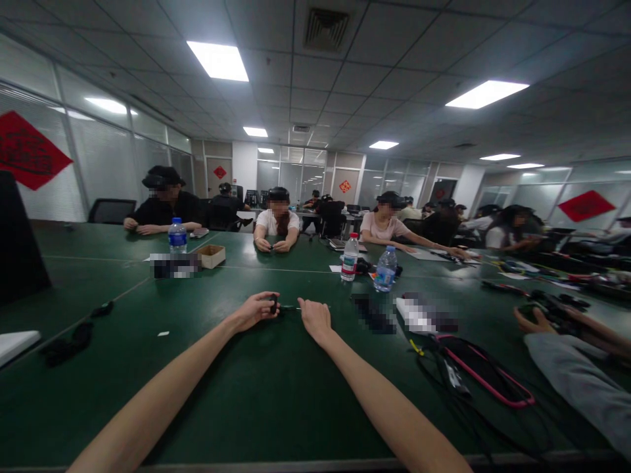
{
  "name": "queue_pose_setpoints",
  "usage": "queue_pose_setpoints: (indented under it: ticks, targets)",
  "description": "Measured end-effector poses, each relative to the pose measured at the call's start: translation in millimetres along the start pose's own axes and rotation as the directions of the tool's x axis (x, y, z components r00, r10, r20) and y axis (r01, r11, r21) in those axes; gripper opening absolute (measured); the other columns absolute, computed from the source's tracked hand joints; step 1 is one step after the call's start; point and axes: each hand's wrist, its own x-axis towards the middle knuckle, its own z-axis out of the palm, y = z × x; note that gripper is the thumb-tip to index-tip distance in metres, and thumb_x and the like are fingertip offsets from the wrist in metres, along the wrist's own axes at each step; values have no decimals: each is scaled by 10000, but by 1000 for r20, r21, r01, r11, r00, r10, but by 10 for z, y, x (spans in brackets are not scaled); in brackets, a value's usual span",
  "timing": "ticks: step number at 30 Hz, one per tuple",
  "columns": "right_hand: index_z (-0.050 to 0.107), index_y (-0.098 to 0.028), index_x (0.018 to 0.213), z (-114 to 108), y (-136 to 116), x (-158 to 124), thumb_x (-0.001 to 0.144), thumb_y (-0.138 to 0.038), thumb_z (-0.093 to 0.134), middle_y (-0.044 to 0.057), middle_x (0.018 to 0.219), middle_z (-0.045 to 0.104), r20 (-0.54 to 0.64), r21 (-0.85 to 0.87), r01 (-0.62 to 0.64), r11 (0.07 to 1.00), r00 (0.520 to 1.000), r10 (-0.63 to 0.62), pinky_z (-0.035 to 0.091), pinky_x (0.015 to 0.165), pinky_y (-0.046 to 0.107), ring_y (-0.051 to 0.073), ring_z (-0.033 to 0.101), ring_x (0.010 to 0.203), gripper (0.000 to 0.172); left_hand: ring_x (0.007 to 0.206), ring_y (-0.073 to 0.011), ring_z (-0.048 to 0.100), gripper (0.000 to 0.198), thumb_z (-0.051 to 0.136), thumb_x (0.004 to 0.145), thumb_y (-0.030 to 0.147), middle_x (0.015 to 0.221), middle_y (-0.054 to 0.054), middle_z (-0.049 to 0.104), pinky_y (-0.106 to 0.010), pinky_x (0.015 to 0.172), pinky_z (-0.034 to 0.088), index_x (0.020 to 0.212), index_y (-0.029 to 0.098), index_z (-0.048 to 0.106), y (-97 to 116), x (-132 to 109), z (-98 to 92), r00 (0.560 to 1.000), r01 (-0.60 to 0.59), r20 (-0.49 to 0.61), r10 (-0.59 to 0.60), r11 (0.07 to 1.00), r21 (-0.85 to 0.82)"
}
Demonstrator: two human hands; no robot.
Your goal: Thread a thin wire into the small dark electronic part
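My left hand (256, 311) is in the middle of the green table, closed, with a small black object (273, 303) pinched between thumb and fingers. To its right my right hand (315, 318) is closed in a loose fist, back of the hand up and thumb towards the left. A thin, rod-like tool (290, 308) spans the gap between the hands, dark near the left one and metallic near the right. Its right end passes into the right fist, where the fingers hide it. Whether the tool touches the black object is too small to tell.
Water bottles (385, 269) and a small open cardboard box (211, 256) stand beyond my hands. On the right lie a pink-edged black case (486, 371) and cables, near another person's hand (535, 320). Black straps (69, 345) lie left. People sit across the table (221, 394).
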Motion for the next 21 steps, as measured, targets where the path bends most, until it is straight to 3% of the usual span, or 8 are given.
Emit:
queue_pose_setpoints:
  ticks: [4, 10, 16, 21]
  targets:
    - [680, -156, 781, -20, 2, -3, 930, -562, 192, 138, 802, 692, 5, 56, -59, 997, 998, 59, 414, 703, 306, 201, 645, 731, 652, 804, -180, 652, 483, 689, 736, 155, 964, -142, 644, -333, 786, 529, 1185, 115, 515, 4, 4, -4, 1000, 2, -7, -2, 1000, 6]
    - [686, -192, 802, -42, 42, 30, 890, -524, 382, 90, 798, 695, 0, 163, -110, 981, 994, 111, 400, 604, 245, 175, 629, 685, 459, 797, -183, 650, 483, 685, 739, 156, 981, -154, 640, -333, 764, 530, 1188, 114, 510, 8, -1, -5, 1000, 4, -6, -4, 1000, 7]
    - [672, -202, 663, -111, 76, 1, 922, -510, 299, 24, 673, 679, -130, 314, 34, 949, 992, 7, 381, 600, 204, 127, 606, 622, 548, 805, -191, 651, 491, 679, 741, 153, 988, -159, 636, -340, 772, 529, 1198, 114, 503, 15, -14, 1, 1000, 10, -6, -10, 1000, 8]
    - [638, -180, 571, -116, 56, -26, 931, -524, 258, 34, 579, 617, -277, 306, -17, 952, 955, 107, 359, 576, 205, 114, 553, 548, 626, 789, -189, 654, 484, 678, 743, 159, 984, -158, 636, -345, 772, 529, 1192, 110, 505, 8, -7, -1, 1000, 5, -1, -5, 1000, 6]
